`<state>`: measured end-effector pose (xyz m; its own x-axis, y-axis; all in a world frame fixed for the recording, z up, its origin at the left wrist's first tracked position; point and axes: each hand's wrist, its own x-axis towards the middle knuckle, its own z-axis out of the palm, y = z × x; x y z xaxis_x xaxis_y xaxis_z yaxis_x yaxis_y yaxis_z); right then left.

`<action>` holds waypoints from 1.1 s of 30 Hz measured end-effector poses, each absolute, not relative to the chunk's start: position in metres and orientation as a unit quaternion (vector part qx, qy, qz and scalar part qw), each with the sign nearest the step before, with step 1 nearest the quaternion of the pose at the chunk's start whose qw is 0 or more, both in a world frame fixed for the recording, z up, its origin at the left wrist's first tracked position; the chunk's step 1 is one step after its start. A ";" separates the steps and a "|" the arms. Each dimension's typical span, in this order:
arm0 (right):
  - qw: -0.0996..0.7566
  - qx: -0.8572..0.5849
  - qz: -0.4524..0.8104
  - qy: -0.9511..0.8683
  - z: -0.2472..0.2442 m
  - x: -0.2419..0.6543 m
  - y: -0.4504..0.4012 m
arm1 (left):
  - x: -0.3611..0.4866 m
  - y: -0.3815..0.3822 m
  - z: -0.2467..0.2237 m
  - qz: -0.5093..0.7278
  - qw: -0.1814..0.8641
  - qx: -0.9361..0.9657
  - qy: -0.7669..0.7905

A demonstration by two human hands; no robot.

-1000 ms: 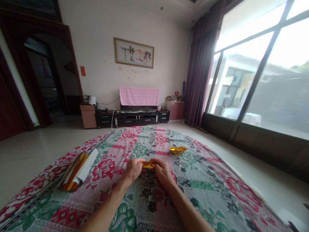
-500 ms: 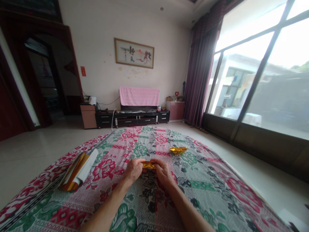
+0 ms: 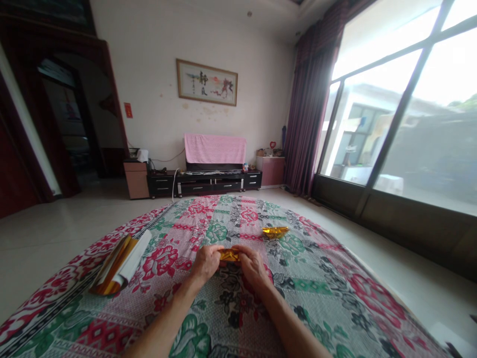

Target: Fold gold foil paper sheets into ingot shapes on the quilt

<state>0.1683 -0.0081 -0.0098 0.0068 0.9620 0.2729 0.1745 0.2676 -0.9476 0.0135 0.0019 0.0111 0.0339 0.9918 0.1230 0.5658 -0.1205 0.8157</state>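
Observation:
Between my two hands is a small folded piece of gold foil paper (image 3: 229, 255), gripped at both ends just above the flowered cloth. My left hand (image 3: 207, 260) pinches its left end, fingers closed. The right end is pinched by my right hand (image 3: 252, 263), with the thumb along the near side. Fingertips of both hands hide the ends of the paper. Beyond my right hand, a boat-shaped gold foil ingot (image 3: 276, 232) rests on the cloth. A loosely curled stack of gold and white paper sheets (image 3: 118, 266) lies to the left of my left hand.
A patterned cloth (image 3: 223, 318) of red, green and grey flowers covers the rounded surface before me. Further off stand a low black cabinet (image 3: 201, 187), a pink cloth (image 3: 215, 148) over a screen-shaped object, and purple curtains (image 3: 307, 114) beside large windows.

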 end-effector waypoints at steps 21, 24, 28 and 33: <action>0.516 -0.487 0.338 -0.618 -0.017 0.170 -0.004 | 0.013 0.002 0.011 0.356 0.287 0.665 0.590; 0.516 -0.490 0.333 -0.619 -0.016 0.170 -0.004 | 0.013 0.003 0.010 0.359 0.284 0.668 0.586; 0.515 -0.492 0.333 -0.618 -0.012 0.169 -0.007 | 0.012 0.004 0.009 0.361 0.285 0.670 0.583; 0.520 -0.487 0.331 -0.619 -0.011 0.168 -0.008 | 0.013 0.003 0.010 0.360 0.288 0.668 0.584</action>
<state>0.1684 -0.0076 -0.0109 0.0148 0.9470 0.3210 0.2585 0.3065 -0.9161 0.0133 0.0035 0.0096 0.0591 0.9877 0.1450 0.5739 -0.1525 0.8046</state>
